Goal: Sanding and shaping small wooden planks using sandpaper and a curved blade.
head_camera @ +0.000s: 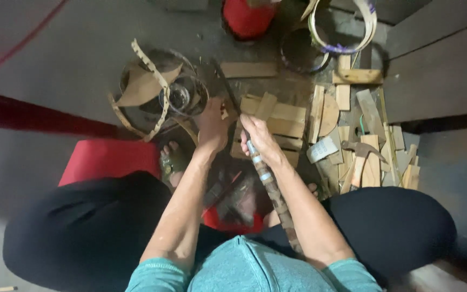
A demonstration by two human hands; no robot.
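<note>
Both of my hands are clenched: the right hand [259, 138] grasps a long banded stick [270, 186] over the wooden slats [282, 116], the left hand [213, 127] presses beside it, so I judge shaping unfinished.

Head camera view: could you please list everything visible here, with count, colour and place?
long-handled knife: one, brown handle with pale bands, centre, running from the lap to the boards
wooden boards: a stack, tan, under both hands
wood offcuts: many, tan, right floor
bamboo strip hoops: several, pale, top right
round container: one, dark, left of centre, strip draped over it
red vessel: one, top centre
red stool: one, left
left hand: pressing on the boards
right hand: gripping the knife handle
</note>
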